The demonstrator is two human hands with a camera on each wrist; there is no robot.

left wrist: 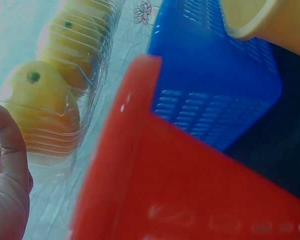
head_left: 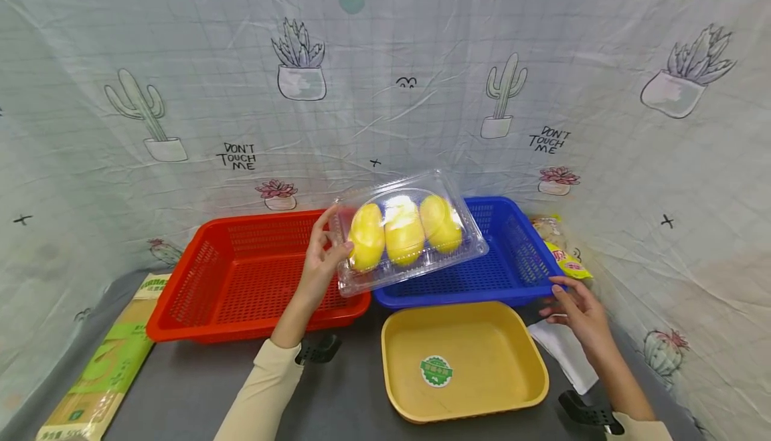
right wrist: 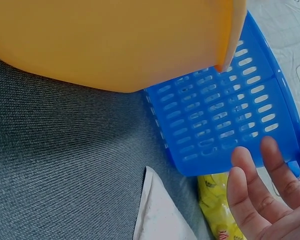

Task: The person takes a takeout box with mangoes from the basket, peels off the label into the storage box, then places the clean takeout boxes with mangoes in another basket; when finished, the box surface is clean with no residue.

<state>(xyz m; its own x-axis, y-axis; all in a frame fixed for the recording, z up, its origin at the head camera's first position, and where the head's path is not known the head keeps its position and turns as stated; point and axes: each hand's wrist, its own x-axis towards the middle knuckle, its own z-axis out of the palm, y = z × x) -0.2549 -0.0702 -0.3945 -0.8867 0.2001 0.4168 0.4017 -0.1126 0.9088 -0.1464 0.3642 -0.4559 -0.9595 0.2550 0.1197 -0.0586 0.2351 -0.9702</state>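
My left hand [head_left: 316, 263] holds a clear plastic box [head_left: 474, 230] by its left end, thumb on the near face and fingers behind. Inside lie three yellow mangoes [head_left: 405, 233] in a row. The box is tilted and raised, overlapping the blue basket [head_left: 530, 257] and the red basket's right end in the head view. In the left wrist view the mangoes [left wrist: 45, 107] show green stem ends through the clear wall. My right hand [head_left: 581, 317] is at the blue basket's front right corner, fingertips by the rim. Its fingers [right wrist: 250, 207] are loosely bent and apart.
The red basket [head_left: 201, 280] stands on the left, a yellow tray [head_left: 476, 350] in front of the blue basket. A yellow bag [head_left: 566, 263] and a white packet [head_left: 566, 354] lie at the right. A long green and tan package [head_left: 111, 354] lies far left; a printed cloth hangs behind.
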